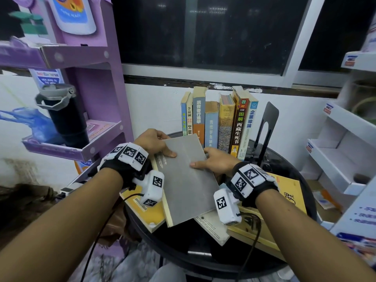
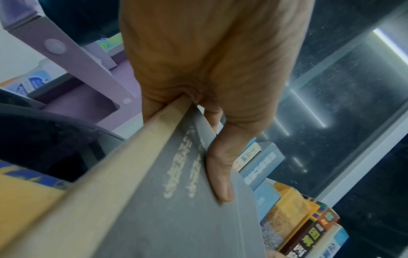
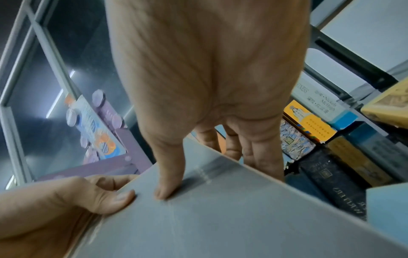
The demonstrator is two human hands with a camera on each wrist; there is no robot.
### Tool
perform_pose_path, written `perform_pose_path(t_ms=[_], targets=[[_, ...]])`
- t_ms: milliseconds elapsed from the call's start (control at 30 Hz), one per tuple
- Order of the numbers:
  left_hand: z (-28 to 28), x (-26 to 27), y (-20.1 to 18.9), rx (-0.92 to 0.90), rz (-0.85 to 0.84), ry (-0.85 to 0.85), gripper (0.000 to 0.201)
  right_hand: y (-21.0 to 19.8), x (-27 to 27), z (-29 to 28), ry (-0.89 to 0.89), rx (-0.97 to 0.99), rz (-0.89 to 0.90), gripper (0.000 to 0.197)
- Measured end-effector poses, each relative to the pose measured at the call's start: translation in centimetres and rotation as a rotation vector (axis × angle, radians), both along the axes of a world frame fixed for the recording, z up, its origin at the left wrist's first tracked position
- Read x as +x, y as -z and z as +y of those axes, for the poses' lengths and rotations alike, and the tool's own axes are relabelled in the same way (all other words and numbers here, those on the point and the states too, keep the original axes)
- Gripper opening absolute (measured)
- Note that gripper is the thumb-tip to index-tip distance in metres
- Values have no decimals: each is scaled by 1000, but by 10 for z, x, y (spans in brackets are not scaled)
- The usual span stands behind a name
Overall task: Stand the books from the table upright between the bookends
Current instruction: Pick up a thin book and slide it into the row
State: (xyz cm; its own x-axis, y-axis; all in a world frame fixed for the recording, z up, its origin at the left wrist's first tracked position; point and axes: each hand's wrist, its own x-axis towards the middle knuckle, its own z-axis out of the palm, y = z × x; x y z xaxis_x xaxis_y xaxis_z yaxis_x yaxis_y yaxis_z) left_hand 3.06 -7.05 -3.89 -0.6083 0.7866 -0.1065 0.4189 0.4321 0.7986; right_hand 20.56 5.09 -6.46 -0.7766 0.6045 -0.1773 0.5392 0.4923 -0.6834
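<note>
A grey book [image 1: 187, 180] is held tilted above the round black table [image 1: 203, 259], its far end toward the row of upright books [image 1: 219, 123]. My left hand [image 1: 156, 144] grips its far left corner, thumb on the cover [image 2: 198, 218] and fingers under. My right hand [image 1: 211, 161] holds the right edge, thumb on top of the cover [image 3: 220, 218] and fingers beneath. The row of several books stands at the table's back against the wall. A black metal bookend [image 1: 266, 127] stands to the right of the row, a small gap from the last book. No left bookend shows.
Several books lie flat on the table: a yellow one [image 1: 142, 210] under my left wrist, a pale one [image 1: 213, 226] in the middle, yellow ones [image 1: 289, 192] at right. A purple display rack [image 1: 97, 98] with a black flask [image 1: 65, 119] stands left. White shelves [image 1: 345, 149] stand right.
</note>
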Motion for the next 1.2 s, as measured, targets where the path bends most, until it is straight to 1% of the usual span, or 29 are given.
perform_pose_path(t_ms=[67,100,200,233,367,467,567,767,900,1100,1200], targets=[[1,3,-10,37,13,15,45,-7,4,1,12,-45,92,45],[2,5,-15,53,25,29,45,-10,6,2,7,-62,127,45],[5,11,-30,116,62,55,41,-18,10,6,19,-40,207,58],[6,13,-35,139,69,58,40,-21,12,9,26,-27,239,59],[10,24,-54,217,48,87,42,-37,24,14,44,5,321,57],[14,38,-69,270,4,130,35,-50,38,20,55,39,373,57],[22,53,-83,300,-21,184,28,-59,55,28,59,29,430,54],[44,91,-93,251,34,315,24,-66,95,47,93,55,424,51],[61,117,-91,293,22,351,20,-61,120,59,146,64,449,45],[79,147,-87,255,21,429,31,-52,145,71,251,97,465,42],[83,160,-88,255,-3,418,30,-45,150,74,301,94,467,42]])
